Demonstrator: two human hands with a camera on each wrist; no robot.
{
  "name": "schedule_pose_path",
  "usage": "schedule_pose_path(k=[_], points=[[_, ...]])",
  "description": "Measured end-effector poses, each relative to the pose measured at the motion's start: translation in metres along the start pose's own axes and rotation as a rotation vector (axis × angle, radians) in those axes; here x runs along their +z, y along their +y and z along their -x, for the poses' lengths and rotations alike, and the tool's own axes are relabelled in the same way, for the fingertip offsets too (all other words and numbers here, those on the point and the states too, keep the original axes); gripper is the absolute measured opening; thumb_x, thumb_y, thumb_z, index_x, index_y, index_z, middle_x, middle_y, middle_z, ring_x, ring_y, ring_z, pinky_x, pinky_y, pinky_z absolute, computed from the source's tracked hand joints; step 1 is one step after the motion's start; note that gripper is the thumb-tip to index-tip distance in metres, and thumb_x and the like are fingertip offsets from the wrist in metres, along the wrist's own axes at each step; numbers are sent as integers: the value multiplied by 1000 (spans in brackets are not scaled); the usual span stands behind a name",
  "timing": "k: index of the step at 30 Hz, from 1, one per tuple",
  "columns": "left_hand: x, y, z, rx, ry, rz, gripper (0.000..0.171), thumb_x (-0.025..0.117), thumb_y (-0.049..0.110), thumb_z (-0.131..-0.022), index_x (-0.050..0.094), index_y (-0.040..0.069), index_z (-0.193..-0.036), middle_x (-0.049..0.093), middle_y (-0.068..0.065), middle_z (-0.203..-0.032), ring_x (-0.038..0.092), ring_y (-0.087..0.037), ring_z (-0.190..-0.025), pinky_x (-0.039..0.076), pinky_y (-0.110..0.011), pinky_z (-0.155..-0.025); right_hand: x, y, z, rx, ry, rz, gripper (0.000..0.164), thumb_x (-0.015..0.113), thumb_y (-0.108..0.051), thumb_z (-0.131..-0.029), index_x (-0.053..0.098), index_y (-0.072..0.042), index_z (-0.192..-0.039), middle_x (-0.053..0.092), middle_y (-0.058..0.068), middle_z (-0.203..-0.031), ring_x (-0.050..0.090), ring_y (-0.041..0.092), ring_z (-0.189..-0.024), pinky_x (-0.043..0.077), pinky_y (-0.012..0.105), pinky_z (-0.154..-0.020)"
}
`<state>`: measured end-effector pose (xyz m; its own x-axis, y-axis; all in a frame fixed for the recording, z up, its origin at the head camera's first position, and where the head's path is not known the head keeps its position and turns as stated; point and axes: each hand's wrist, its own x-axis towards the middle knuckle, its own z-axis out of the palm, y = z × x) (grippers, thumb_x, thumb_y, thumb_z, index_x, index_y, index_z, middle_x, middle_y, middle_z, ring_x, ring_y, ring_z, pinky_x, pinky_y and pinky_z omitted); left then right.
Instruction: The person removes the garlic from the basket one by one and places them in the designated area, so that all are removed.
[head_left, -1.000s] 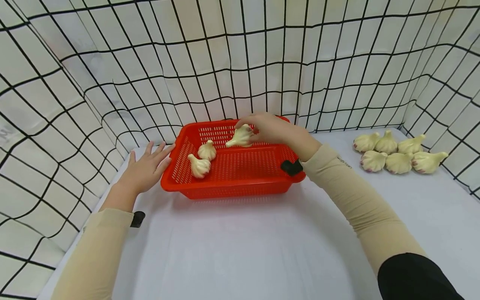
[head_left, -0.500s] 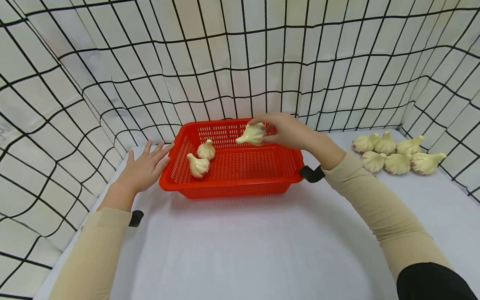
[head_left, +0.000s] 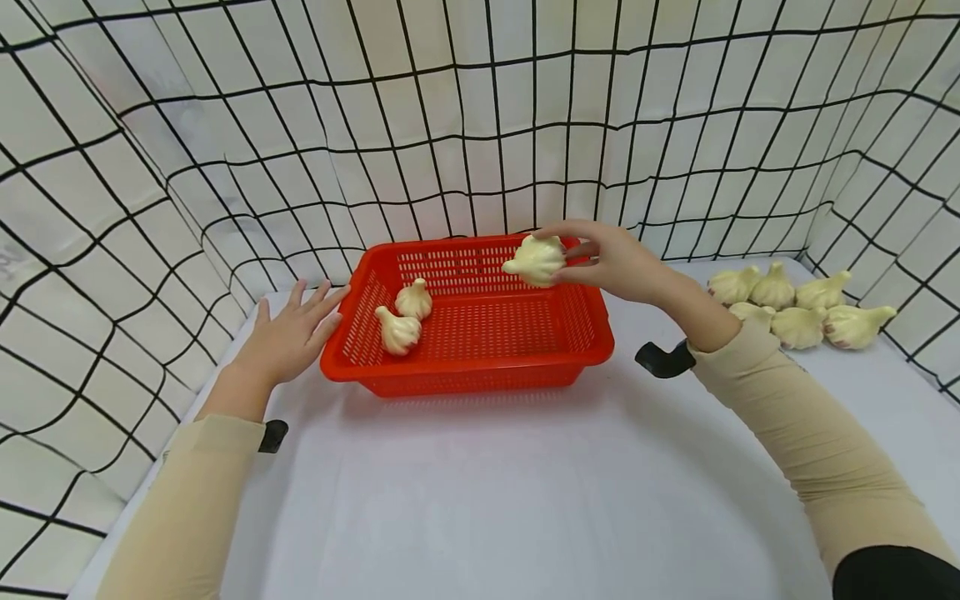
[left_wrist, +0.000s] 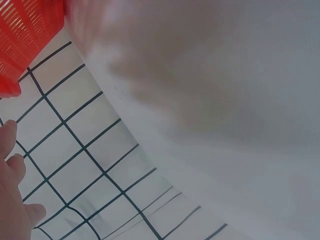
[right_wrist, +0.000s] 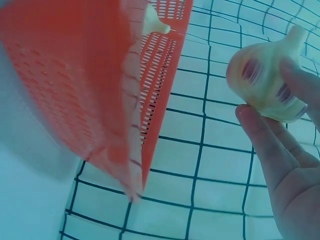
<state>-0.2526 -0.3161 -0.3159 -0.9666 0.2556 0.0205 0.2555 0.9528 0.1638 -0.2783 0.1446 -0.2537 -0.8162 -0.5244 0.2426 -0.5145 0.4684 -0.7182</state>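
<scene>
My right hand (head_left: 611, 262) pinches a garlic bulb (head_left: 538, 261) between thumb and fingers, over the back right part of the red plastic basket (head_left: 465, 364). In the right wrist view the same garlic bulb (right_wrist: 270, 75) shows purple streaks, its stem pointing up. My left hand (head_left: 288, 337) has its fingers spread and straight, fingertips right at the basket's left rim. Two garlic bulbs, one (head_left: 414, 300) behind the other (head_left: 397, 332), lie in the basket's left end. Only the left hand's fingertips (left_wrist: 9, 140) show in the left wrist view.
Several more garlic bulbs (head_left: 798, 327) lie in two rows at the right on the white tabletop (head_left: 465, 492). A black wire grid (head_left: 534, 125) with white sheeting behind it stands along the back and both sides.
My right hand has moved right with the garlic bulb, from the basket's middle toward its back right corner. The left hand and the two bulbs in the basket have stayed put.
</scene>
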Motion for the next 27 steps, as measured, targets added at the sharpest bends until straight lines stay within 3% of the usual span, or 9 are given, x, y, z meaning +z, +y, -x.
schedule_pose_path(k=[8,15,22,27], points=[[0,-1,-1,0,3,0,68,19,54,-109,20,15,-165,12,-24,-168,-8,-46,-153,-15,-74,-111,-12,15,23,13,36,-249,53,72,3,-93,58,-7,-144,52,8,-145,64,29,-118,57,28,-90],[1,0,0,0,9,10,68,20,54,-109,21,15,-164,13,-24,-167,-8,-47,-153,-16,-74,-111,-17,26,43,53,67,-250,53,72,0,-95,56,-8,-145,50,9,-147,63,29,-120,57,27,-91],[2,2,1,2,17,7,68,20,54,-109,21,15,-165,13,-24,-167,-7,-47,-154,-14,-75,-111,-26,36,69,168,111,-230,55,74,-9,-96,55,-15,-147,52,1,-147,60,25,-125,55,26,-93],[2,0,1,0,14,9,68,19,54,-109,20,15,-165,13,-24,-167,-7,-47,-153,-14,-75,-111,-29,46,83,178,133,-261,56,73,-7,-96,52,-12,-148,52,5,-144,62,20,-120,55,25,-92]])
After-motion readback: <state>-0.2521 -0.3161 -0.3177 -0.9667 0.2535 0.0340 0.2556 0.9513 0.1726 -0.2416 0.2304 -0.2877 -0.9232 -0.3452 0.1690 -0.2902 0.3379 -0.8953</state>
